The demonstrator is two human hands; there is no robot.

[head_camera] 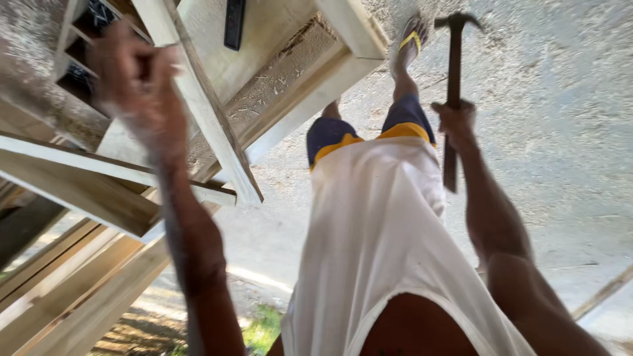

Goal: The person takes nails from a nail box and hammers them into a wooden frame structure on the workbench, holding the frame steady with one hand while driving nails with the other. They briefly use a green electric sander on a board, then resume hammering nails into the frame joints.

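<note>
Wooden frame [217, 125] of pale slats stands on a concrete floor [560, 132] as a person in a white shirt [376, 244] works over it. The right hand [455, 122] is closed round the handle of a claw hammer [453, 79], head away from the body. The blurred left hand [135, 72] curls near a slat; its grasp is unclear.

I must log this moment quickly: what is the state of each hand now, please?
Left hand: closed on the pale wooden slat; blurred.
Right hand: closed around the hammer handle, head away from the body.
</note>
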